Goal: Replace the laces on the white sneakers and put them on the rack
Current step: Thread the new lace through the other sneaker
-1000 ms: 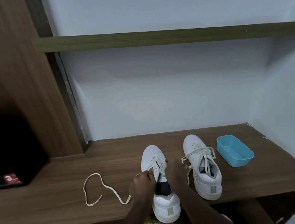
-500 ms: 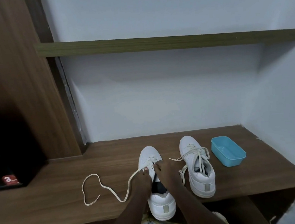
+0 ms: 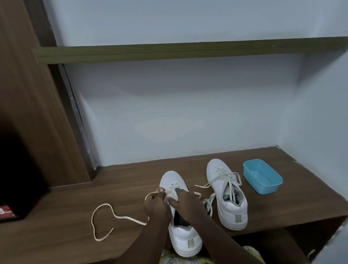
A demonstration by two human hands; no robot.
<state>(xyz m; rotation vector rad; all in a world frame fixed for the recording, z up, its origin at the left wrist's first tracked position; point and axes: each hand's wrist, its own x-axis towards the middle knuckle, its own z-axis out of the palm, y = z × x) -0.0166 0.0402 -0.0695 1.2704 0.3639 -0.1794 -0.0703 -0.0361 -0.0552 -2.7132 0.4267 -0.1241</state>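
Two sneakers sit toes to the wall on the shelf [image 3: 52, 237]. Both hands are bunched together over the near sneaker [image 3: 185, 240]. The left hand [image 3: 155, 207] pinches the lace [image 3: 132, 220], with the slack looping off toward 9 o'clock. The right hand [image 3: 185, 202] grips the near sneaker at the eyelets, maybe some lace too, hard to tell. The laced sneaker [image 3: 231, 213] stands at 3 o'clock, with a blue tub [image 3: 262, 176] at its 2 o'clock.

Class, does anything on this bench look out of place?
The near sneaker overhangs the bench at its heel. Its loose lace trails leftward, and the other sneaker has untied lace ends sprawling.
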